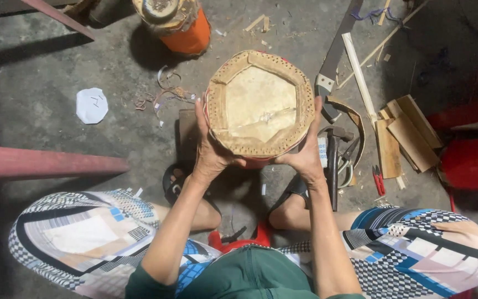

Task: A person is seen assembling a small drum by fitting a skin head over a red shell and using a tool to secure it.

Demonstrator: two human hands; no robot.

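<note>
Both hands clasp a small hide-covered drum (pixel 259 105) above the concrete floor (pixel 45 66); left hand (pixel 211 152) and right hand (pixel 305 155) grip opposite sides; keeping pressure even should hold the skin level.

The drum (pixel 259 105) is a small round one with a red body, seen from above. A pale tan hide is stretched over its top, the middle smooth and many-sided, the folded brown border dotted with rows of small holes. It is held upright above the concrete floor, between the knees.
</note>
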